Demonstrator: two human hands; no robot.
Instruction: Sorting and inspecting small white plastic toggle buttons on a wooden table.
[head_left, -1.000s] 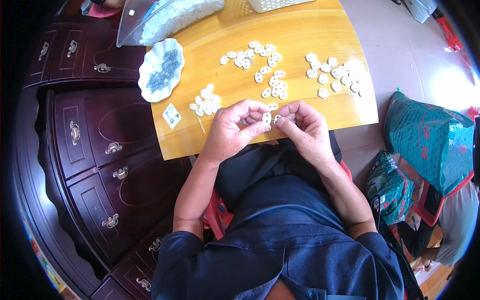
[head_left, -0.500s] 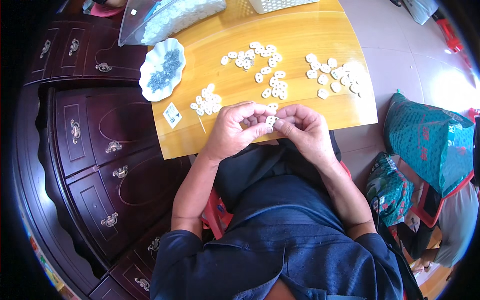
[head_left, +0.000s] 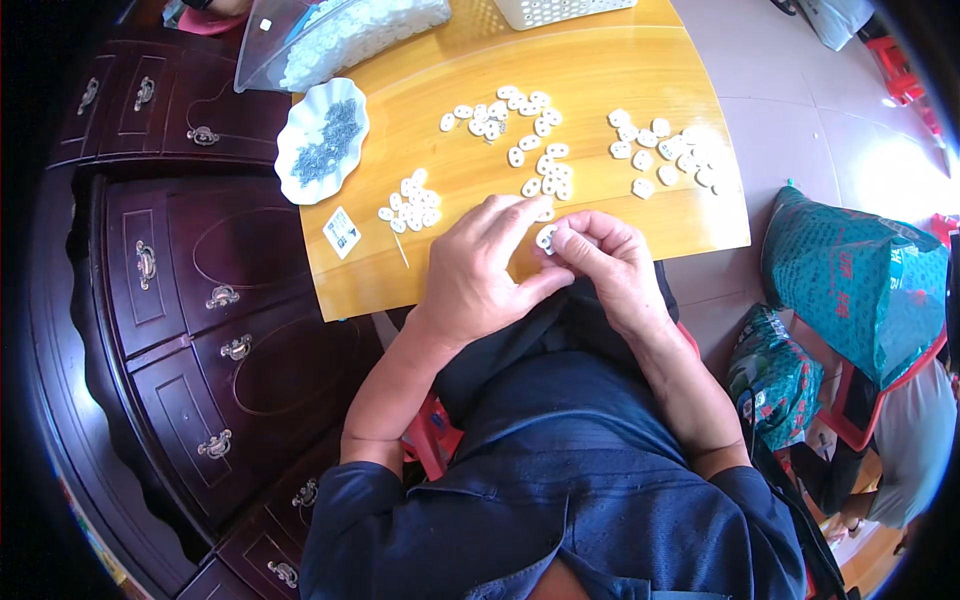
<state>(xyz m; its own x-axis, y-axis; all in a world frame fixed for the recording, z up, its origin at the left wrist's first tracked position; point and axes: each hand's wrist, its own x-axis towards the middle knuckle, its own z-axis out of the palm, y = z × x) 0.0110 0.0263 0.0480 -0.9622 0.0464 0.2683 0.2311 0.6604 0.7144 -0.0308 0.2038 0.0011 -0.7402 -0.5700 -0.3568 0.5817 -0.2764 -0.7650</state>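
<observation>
Both hands [head_left: 545, 262] pinch white piece [head_left: 546, 238]

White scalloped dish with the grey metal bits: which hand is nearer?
Left. The left hand lies right of and below the dish, a stretch of bare table apart. The right hand is further right, beyond the left hand.

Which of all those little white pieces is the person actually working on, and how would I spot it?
Start at the yellow wooden table and go to its near edge, where the left hand and right hand meet. The small white oval piece sits pinched between their fingertips. The other white pieces lie loose in clusters farther up the table.
</observation>
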